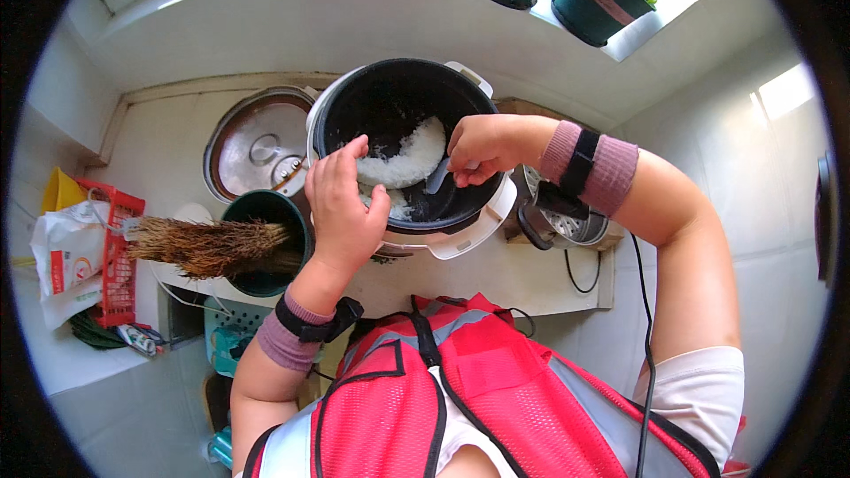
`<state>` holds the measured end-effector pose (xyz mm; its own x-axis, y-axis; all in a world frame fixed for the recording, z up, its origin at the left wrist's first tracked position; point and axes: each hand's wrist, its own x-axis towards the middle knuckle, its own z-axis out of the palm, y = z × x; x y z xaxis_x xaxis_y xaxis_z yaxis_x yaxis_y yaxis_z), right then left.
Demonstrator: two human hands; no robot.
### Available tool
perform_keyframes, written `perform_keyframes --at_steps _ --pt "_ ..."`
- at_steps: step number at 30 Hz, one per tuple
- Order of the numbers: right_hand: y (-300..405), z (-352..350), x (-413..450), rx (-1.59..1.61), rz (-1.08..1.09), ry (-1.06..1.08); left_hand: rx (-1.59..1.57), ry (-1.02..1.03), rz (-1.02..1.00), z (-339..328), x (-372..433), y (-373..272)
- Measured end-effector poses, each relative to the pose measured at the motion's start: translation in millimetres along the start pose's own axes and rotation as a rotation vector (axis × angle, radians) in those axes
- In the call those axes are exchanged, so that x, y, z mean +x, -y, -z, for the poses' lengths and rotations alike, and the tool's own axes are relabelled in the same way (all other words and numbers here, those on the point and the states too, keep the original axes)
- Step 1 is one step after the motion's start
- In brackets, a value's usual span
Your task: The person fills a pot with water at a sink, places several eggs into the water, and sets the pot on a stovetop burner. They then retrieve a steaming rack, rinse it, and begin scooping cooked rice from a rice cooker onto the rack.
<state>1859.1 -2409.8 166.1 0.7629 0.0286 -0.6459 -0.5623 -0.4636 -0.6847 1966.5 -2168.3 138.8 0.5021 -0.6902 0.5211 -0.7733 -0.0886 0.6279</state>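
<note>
A large rice cooker with a white body and a dark inner pot stands in front of me. Cooked white rice lies in a curved heap in the pot, with loose grains stuck to the wall. My right hand grips a greyish plastic rice paddle over the pot's right side, its blade down beside the rice. At the left rim, my left hand is spread with thumb apart from the fingers and nothing visible in it. Whether its palm presses on the rim is hidden.
A round metal inner lid lies left of the cooker. Nearer, a dark green pot holds a bristly brown brush. A red basket is far left, a steel pan right. Planters line the windowsill.
</note>
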Motion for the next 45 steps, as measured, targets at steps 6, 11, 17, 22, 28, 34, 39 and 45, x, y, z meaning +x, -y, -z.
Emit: perform_keyframes --at_steps 6,11,17,22,28,34,39,45 --pt "36 -28 -12 0.914 -0.315 -0.34 0.283 0.255 0.057 8 4 -12" --pt "30 -28 -17 1.042 -0.225 -0.408 0.089 0.611 0.086 3 70 -48" --pt "16 -36 -14 1.171 -0.09 -0.462 -0.067 1.023 0.758 -33 143 -53" --pt "8 -32 -27 1.215 -0.02 -0.392 0.157 1.097 0.759 -55 151 -40" --pt "6 -36 -19 1.217 -0.019 -0.405 0.14 1.255 0.942 -96 147 23" --pt "19 -40 4 1.175 -0.037 -0.451 0.121 1.365 0.907 -104 141 30" --pt "26 -37 -41 1.07 0.059 -0.351 0.02 1.334 0.968 -95 146 31" --pt "20 -48 -83 1.01 0.17 -0.32 -0.21 1.138 0.952 -62 141 4"
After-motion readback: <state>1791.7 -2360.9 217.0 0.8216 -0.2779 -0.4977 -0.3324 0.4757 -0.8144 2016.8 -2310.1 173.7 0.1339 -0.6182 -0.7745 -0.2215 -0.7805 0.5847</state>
